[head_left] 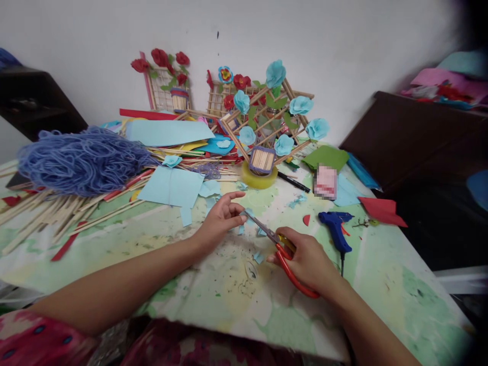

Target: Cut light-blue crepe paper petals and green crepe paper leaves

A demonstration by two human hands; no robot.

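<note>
My right hand point(307, 262) grips red-handled scissors point(280, 249), whose blades point up-left toward my left hand point(221, 218). The left hand pinches a small light-blue paper piece point(248, 214) between thumb and fingers, right at the scissor tips. Several light-blue paper scraps point(259, 256) lie on the green-patterned table cover point(236, 290) between and below the hands.
A blue glue gun point(336, 227) lies right of my right hand. Behind are light-blue sheets point(171, 187), a tape roll point(259, 178), a black pen point(293, 182), blue yarn point(80, 160), wooden sticks point(46, 213), red paper point(381, 209) and stick frames with paper flowers point(267, 117).
</note>
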